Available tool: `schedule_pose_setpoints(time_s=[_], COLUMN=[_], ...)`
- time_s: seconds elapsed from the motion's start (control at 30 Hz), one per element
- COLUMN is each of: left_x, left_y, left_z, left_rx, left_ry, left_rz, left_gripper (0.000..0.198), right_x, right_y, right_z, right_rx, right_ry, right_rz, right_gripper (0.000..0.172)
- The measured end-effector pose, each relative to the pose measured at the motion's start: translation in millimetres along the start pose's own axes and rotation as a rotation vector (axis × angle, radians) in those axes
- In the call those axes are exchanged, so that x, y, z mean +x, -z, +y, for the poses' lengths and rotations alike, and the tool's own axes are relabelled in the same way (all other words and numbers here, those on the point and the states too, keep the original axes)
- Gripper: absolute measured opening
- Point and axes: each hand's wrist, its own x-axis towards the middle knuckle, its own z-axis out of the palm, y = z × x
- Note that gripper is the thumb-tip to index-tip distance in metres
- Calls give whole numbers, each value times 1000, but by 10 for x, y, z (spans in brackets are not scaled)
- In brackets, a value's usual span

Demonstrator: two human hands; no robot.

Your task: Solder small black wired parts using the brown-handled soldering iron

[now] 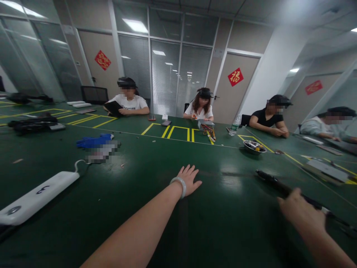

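Observation:
My left hand [190, 180] lies flat on the green table, fingers spread and nothing in it, with a pale bangle [180, 186] at its wrist. On the right, my right hand [302, 210] is closed around a long, dark, rod-like object [275, 183], slightly blurred. A lighter band shows on this object just past my hand, and its exact kind cannot be made out. Its near end runs off towards the right edge of the view.
A white power-strip-like device [41, 195] lies at the left, near blue gloves [95, 141]. Across the table are a metal bowl [254, 150], a water bottle [235, 125] and a grey box with coloured wires [205, 124]. Several people sit around the green table [134, 208].

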Motion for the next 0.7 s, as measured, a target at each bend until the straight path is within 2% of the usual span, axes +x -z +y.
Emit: schedule_pose_setpoints(time_s=[0.03,0.07,0.13,0.2,0.27,0.37,0.47,0.7], left_x=[-1,-2,-5,-5,-2,3,2,-1], left_y=[5,9,7,-9,-34,-57,-48,-29], left_z=[3,6,12,13,8,1,6,25], left_rx=[-1,0,7,23,37,46,50,43], left_ry=[0,1,3,9,13,11,11,29], left_rz=[-4,-7,-4,21,43,49,39,30], left_gripper=[70,70,71,70,68,66,66,65], right_x=[-114,-241,-515,-783,-996,-1151,-1152,-1105], right_y=[44,89,153,145,60,-115,-218,-238], right_z=[-333,-676,-1342,-1895,-2267,-2483,-2466,-2427], right_rx=[-27,-18,81,227,286,243,216,209], right_ry=[77,241,486,644,750,822,837,833], right_rz=[-107,-187,-285,-312,-283,-253,-252,-262], right_gripper=[68,65,63,59,56,54,54,55])
